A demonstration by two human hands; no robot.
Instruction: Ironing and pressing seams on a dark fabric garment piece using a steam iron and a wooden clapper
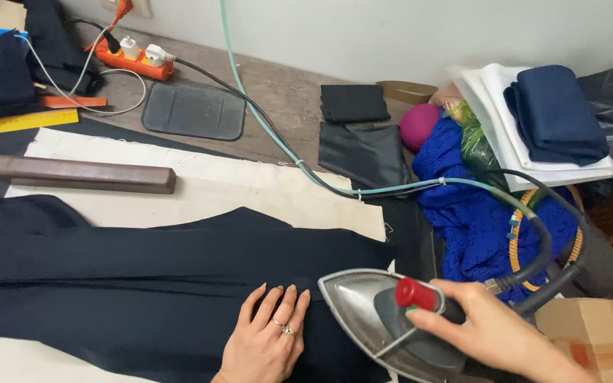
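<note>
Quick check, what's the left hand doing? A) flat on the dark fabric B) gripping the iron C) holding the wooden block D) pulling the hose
A: the left hand lies flat, fingers spread, on the dark fabric, while the right hand grips the iron.

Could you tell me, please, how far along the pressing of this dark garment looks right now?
Mid-way, by the look of it. Done: the dark fabric is spread flat on the cream cloth. In hand: the left hand lies flat on the fabric beside the iron, which the right hand grips by its handle, its tip at the fabric's right end. Left: faint folds run along the fabric to the left, apparently unpressed.
</note>
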